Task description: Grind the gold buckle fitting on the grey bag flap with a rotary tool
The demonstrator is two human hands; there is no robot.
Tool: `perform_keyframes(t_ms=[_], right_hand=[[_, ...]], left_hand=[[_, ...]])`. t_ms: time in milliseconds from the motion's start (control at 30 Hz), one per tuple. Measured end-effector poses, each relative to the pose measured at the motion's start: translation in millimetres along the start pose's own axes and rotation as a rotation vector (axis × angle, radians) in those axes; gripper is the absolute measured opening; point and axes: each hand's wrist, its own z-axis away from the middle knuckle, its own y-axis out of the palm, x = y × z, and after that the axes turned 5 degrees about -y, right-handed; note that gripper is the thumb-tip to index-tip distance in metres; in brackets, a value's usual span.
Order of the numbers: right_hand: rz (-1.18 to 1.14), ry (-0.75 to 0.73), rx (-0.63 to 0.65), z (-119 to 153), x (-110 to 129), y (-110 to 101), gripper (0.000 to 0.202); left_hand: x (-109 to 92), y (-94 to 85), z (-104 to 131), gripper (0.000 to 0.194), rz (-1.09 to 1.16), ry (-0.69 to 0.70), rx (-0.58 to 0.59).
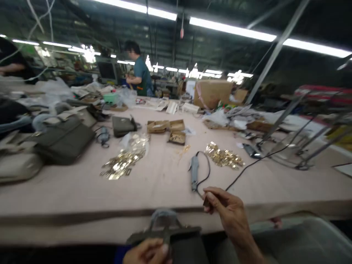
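Step in hand: fitting. Left hand (147,251) grips handbag (176,242); right hand (227,212) pinches 1 small piece (206,201), probably metal. Next move calls for precise alignment.

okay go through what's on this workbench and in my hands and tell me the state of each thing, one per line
left hand: gripping the dark handbag at the bottom edge
dark handbag: upright, handle up, held below the table edge
right hand: fingers pinched on a small piece, too blurred to name
grey corded tool: lying flat, unheld
gold fittings: loose in heaps
small cardboard boxes: open
table: cluttered
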Motion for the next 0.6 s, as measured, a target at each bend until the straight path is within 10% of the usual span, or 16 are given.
perform_keyframes(t_ms=[167,600], right_hand=[[-0.009,0.093,0.170,38.5,-4.9,49.7,0.023],[-0.079,0.294,0.361,54.9,-23.0,90.8,0.026]], left_hand=[[45.5,-8.5,26.2,0.037,0.927,-0.012,0.150],[44.5,-14.8,22.0,0.031,1.066,0.059,0.287]])
